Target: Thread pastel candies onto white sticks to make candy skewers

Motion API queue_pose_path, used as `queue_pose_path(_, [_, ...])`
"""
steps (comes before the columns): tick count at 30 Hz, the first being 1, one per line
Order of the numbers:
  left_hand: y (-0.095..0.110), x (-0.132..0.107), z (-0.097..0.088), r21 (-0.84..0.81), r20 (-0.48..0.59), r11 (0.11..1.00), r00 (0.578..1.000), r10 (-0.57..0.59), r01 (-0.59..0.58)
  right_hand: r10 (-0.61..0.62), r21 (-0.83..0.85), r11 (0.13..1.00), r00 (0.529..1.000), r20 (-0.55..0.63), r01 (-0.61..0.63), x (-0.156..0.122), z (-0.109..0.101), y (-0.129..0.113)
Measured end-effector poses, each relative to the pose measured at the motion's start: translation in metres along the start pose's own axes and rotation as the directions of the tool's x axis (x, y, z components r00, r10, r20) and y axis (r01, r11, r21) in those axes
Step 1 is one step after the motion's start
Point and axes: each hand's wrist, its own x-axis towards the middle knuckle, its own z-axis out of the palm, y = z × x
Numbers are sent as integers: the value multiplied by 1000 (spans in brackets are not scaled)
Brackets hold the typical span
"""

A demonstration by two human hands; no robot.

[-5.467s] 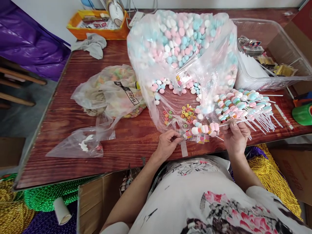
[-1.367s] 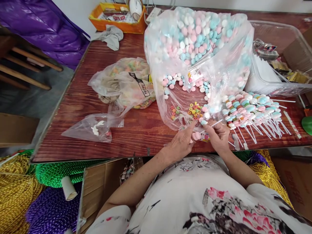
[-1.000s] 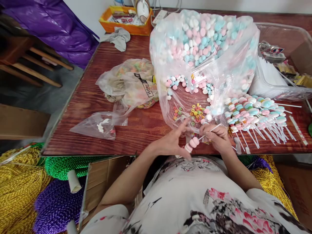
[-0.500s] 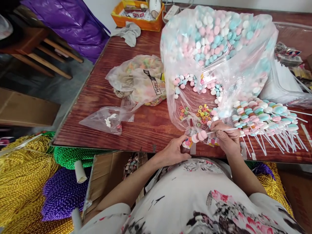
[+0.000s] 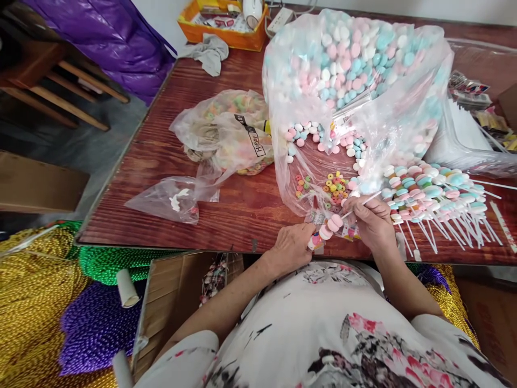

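My right hand point(image 5: 371, 222) is closed around a thin white stick point(image 5: 363, 201) that carries a few pink and white candy discs point(image 5: 330, 224) at its lower end. My left hand point(image 5: 291, 246) is pinched at that end of the stick, on a small coloured piece I cannot name. Both hands work at the table's near edge. Just beyond them lie small coloured ring candies point(image 5: 334, 187) on the spread plastic of a large clear bag point(image 5: 347, 70) full of pink, blue and white discs.
A pile of finished candy sticks point(image 5: 434, 188) lies to the right on the red wooden table point(image 5: 226, 210). Two smaller plastic bags point(image 5: 226, 134) sit left of centre. An orange box point(image 5: 218, 21), a grey cloth and a clear tub stand farther back. Bead coils lie below.
The stick with its candies has tilted down toward my left hand, which has closed into a pinch at its end. The view has shifted slightly right.
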Motion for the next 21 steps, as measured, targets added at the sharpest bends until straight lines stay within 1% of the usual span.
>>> queue_pose_path(2, [3,1,-3,-173,23,985,1000,15,-11,-48,-29,998,998,45,49,1,1,-1])
queue_pose_path(4, [5,2,-6,-402,41,916,999,27,-8,-90,-47,994,992,93,94,1,3,-1])
queue_pose_path(6, [7,3,-8,-612,64,791,998,26,18,-115,-49,991,985,129,122,-1,3,1])
queue_pose_path(7, [8,3,-9,-692,81,721,996,27,36,-127,-48,990,981,144,135,-2,2,2])
queue_pose_path(9, [9,3,-10,-792,113,606,993,33,69,-152,-48,986,973,171,163,-4,0,5])
queue_pose_path(10, [9,3,-10,-812,127,579,991,44,78,-160,-51,984,971,176,171,-5,-1,6])
queue_pose_path(11, [9,2,-11,-811,137,580,989,64,75,-155,-59,984,973,171,167,-5,-3,7])
queue_pose_path(13, [10,2,-13,-766,149,642,979,140,25,-104,-80,990,985,137,115,-4,-7,9])
queue_pose_path(15, [11,1,-15,-699,180,713,953,246,-52,-22,-87,996,994,104,31,-1,-11,12])
queue_pose_path(17, [12,0,-16,-672,220,735,923,315,-91,34,-73,997,994,107,-26,3,-13,14])
queue_pose_path(19, [12,0,-17,-710,264,702,903,339,-56,37,-50,998,990,135,-31,6,-14,15])
queue_pose_path(21, [11,-1,-16,-782,299,622,894,334,29,4,-21,1000,986,168,0,7,-14,15])
